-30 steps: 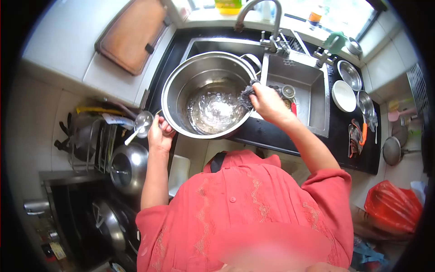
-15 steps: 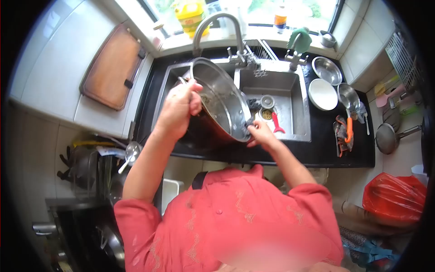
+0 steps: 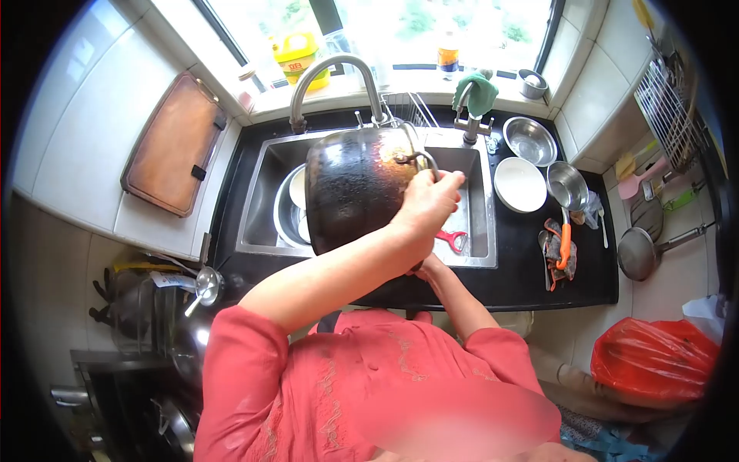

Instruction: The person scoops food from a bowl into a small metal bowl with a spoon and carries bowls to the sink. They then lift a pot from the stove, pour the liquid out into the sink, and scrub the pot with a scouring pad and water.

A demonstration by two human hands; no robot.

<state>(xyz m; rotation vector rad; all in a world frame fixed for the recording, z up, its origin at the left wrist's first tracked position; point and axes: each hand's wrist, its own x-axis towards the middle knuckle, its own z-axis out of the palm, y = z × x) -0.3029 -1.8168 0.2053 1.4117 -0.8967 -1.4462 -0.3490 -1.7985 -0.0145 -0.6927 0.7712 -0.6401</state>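
Observation:
A large pot (image 3: 356,185) with a blackened outside is tipped over the sink (image 3: 483,192), its mouth turned to the right and hidden from view. My left hand (image 3: 431,204) is closed around the pot's side handle at the upper right. Lower down, my right hand (image 3: 425,268) is mostly hidden behind my left forearm, near the pot's lower rim; its fingers do not show. A red peeler (image 3: 454,241) lies in the right basin. In the left basin, a metal bowl (image 3: 286,219) with white dishes inside is partly covered by the pot.
A curved faucet (image 3: 339,63) rises behind the pot. To the right on the black counter are a white bowl (image 3: 520,185), a metal bowl (image 3: 530,141), and a small pan (image 3: 567,185). A cutting board (image 3: 174,146) leans at the left wall.
The pot has turned over, so its dark outside now faces up instead of its open inside. My left hand has swung across to the right with the handle. The bowl in the left basin has come into view.

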